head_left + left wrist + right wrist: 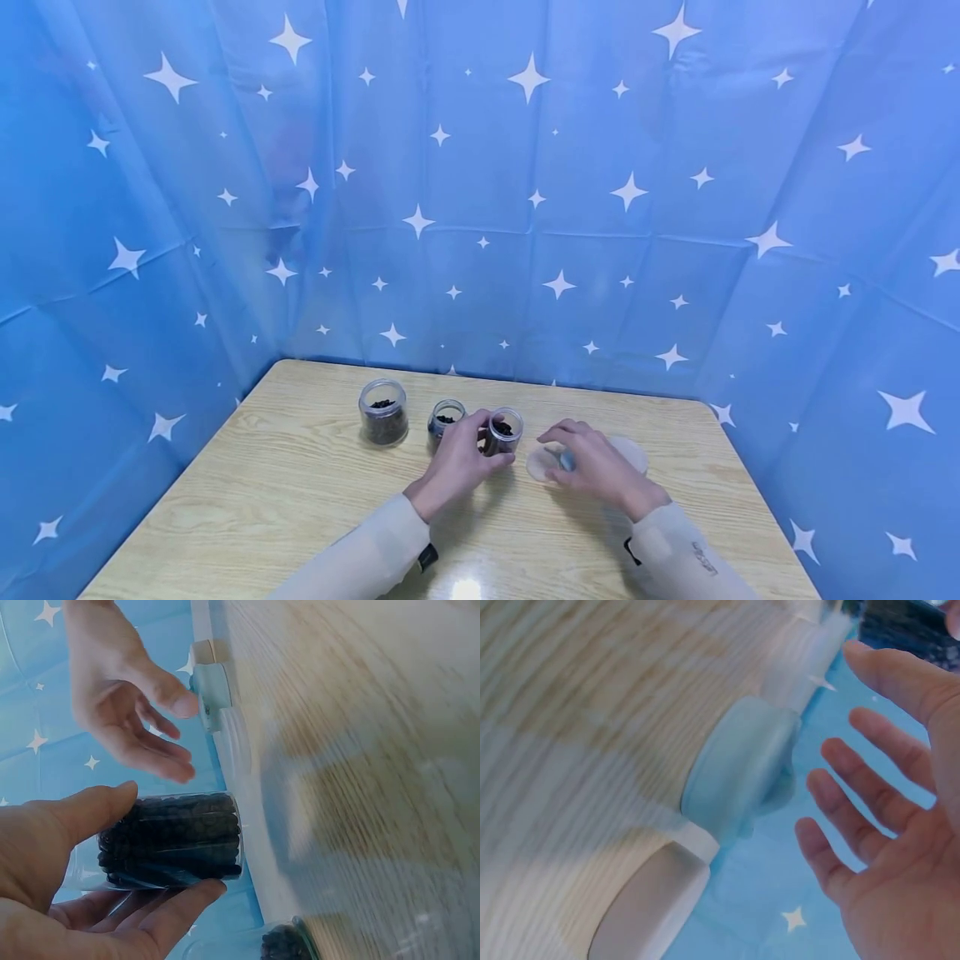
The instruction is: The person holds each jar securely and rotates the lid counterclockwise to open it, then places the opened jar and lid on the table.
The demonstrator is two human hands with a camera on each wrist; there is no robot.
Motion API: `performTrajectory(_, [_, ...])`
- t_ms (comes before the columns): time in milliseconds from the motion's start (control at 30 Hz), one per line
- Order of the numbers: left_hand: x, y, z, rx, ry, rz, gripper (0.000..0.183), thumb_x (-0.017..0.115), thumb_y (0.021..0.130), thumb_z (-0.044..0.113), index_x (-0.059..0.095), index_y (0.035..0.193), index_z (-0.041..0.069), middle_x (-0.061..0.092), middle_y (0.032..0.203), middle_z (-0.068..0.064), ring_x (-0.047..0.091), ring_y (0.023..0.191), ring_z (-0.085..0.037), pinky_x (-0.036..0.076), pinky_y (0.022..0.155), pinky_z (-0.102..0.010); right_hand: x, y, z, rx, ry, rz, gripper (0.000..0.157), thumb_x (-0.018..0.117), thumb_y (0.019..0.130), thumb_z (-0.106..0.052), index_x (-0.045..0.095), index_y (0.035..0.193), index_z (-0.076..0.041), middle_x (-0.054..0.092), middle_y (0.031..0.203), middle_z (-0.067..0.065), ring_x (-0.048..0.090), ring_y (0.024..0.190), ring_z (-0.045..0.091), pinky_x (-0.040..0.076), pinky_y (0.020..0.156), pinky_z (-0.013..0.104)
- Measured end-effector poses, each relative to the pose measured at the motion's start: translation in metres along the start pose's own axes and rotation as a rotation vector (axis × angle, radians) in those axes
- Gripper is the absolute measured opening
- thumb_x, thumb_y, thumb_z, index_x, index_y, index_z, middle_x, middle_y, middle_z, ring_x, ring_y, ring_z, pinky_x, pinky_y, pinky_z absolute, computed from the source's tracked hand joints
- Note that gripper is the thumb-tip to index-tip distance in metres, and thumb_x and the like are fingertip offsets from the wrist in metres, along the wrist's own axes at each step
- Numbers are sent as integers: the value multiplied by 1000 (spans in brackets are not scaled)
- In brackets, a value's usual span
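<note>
My left hand (pixel 457 462) grips a small clear glass jar (pixel 176 840) packed with small dark beans or beads, thumb on one side and fingers on the other. The jar stays upright and open-topped; whether its base touches the table I cannot tell. To its right, my right hand (pixel 600 467) hovers with spread, slightly bent fingers and holds nothing. Beneath and beside that hand lie a light blue lid (pixel 742 772) with a raised knob, a whitish lid (pixel 656 900) and a pale, translucent-looking lid (pixel 542 464).
Left of the held jar stand another small lidless jar (pixel 447 417) and a larger lidless jar (pixel 383 417), both with dark contents. All rest on a light wooden table (pixel 300 467). A blue star-patterned curtain (pixel 480 183) hangs behind and along both sides.
</note>
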State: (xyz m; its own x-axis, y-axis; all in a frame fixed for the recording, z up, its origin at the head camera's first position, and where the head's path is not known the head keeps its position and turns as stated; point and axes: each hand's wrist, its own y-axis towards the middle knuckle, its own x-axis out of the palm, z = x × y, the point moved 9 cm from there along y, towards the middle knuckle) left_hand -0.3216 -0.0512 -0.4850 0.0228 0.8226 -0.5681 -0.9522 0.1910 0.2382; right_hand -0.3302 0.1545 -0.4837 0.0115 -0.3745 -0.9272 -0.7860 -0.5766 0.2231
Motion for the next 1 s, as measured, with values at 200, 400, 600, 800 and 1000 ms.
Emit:
performTrajectory(200, [5, 3, -3, -21, 20, 2, 61, 100, 93, 15, 72, 145, -1, 82, 138, -20, 79, 133, -41, 67, 113, -56, -11, -4, -2, 12, 10, 24, 49, 95, 97, -13, 78, 143, -10, 78, 144, 9, 75, 135, 37, 64, 114, 61])
performTrajectory(400, [11, 5, -10, -71, 40, -10, 65, 98, 95, 16, 68, 150, -3, 79, 142, -24, 76, 138, -44, 63, 118, -59, -20, -9, -7, 8, 34, 74, 45, 92, 100, -9, 78, 142, -9, 78, 142, 8, 75, 133, 36, 65, 110, 60])
performTrajectory(600, [13, 6, -15, -113, 36, -18, 75, 98, 95, 16, 62, 158, -2, 76, 150, -26, 73, 144, -45, 59, 124, -60, -23, -15, -3, 42, 54, 91, 42, 90, 103, -13, 79, 143, -14, 77, 145, 5, 74, 138, 35, 64, 113, 60])
performTrajectory(800, [13, 5, -16, -122, 34, -26, 82, 98, 95, 17, 56, 163, -1, 75, 151, -27, 72, 144, -46, 58, 124, -62, -27, -22, -1, 56, 45, 130, 41, 90, 104, -16, 79, 144, -15, 76, 149, 8, 73, 140, 35, 63, 115, 60])
performTrajectory(1000, [9, 1, -10, -113, 45, -23, 92, 98, 96, 17, 47, 170, 0, 69, 159, -27, 62, 153, -51, 52, 130, -65, -32, -28, -2, 32, 38, 174, 41, 90, 104, -18, 80, 143, -17, 75, 150, 6, 73, 140, 34, 64, 113, 60])
